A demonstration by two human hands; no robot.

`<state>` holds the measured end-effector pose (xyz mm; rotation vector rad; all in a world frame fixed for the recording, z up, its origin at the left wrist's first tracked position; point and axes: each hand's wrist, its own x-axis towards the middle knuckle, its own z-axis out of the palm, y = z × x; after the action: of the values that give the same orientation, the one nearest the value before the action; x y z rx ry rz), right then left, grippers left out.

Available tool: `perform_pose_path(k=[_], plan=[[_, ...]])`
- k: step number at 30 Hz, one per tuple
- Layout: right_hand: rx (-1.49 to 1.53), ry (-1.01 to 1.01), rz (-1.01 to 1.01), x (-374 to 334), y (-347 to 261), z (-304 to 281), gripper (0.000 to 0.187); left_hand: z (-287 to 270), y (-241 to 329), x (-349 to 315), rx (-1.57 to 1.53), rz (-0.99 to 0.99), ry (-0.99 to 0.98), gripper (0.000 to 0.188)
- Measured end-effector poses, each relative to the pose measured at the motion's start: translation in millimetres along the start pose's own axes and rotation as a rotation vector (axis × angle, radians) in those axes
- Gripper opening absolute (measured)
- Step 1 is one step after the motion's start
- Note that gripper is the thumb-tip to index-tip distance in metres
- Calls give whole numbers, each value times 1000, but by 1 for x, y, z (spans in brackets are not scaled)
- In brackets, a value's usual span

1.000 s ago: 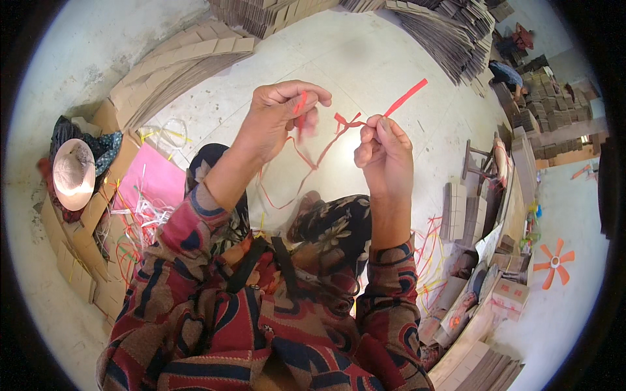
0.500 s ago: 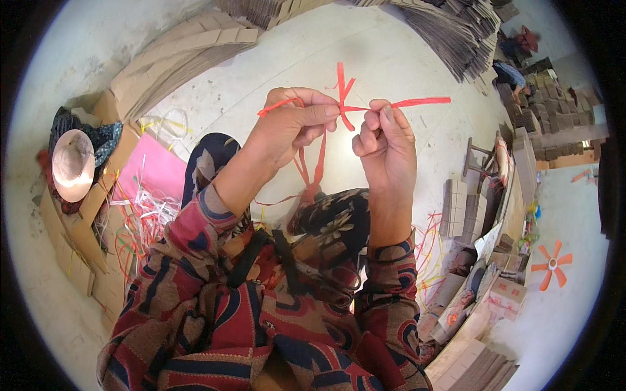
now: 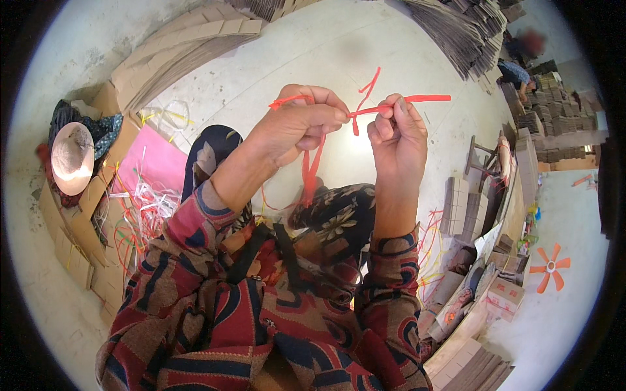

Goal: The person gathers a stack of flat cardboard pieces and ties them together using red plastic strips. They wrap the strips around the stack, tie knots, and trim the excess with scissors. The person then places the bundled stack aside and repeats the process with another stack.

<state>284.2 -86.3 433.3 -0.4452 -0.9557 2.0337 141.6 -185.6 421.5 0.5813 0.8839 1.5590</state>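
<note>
Both hands are raised over the pale floor, pinching one red plastic strip (image 3: 368,111) stretched between them. My left hand (image 3: 297,124) grips it at a crossing where short red ends stick up and down. A piece of the strip lies across the back of that hand, and a longer red loop (image 3: 312,171) hangs below it toward my knee. My right hand (image 3: 400,133) pinches the strip between thumb and bent fingers, and its free end points out to the right.
Stacked cardboard sheets (image 3: 186,49) lie at the far left, more (image 3: 450,32) at the far right. A hat (image 3: 72,158) rests at left near a pink sheet (image 3: 153,159) and tangled plastic strips (image 3: 147,205). An orange fan (image 3: 550,268) is at right. Another person (image 3: 515,73) bends at the back right.
Both hands have shifted slightly right. The upright red ends between them now lean to the right, and the hanging loop has swung and narrowed.
</note>
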Motion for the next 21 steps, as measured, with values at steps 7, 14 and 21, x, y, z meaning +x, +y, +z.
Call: perform_pose_path(k=[7,14,21], plan=[[18,-24,-8,5,0,-5,17,-1,-2,2,15,29,25,12],[-119,26,-11,1,5,7,18,1,2,-3,91,116,108,12],[-232,-184,-74,-14,2,1,17,-1,0,-2,84,121,137,10]])
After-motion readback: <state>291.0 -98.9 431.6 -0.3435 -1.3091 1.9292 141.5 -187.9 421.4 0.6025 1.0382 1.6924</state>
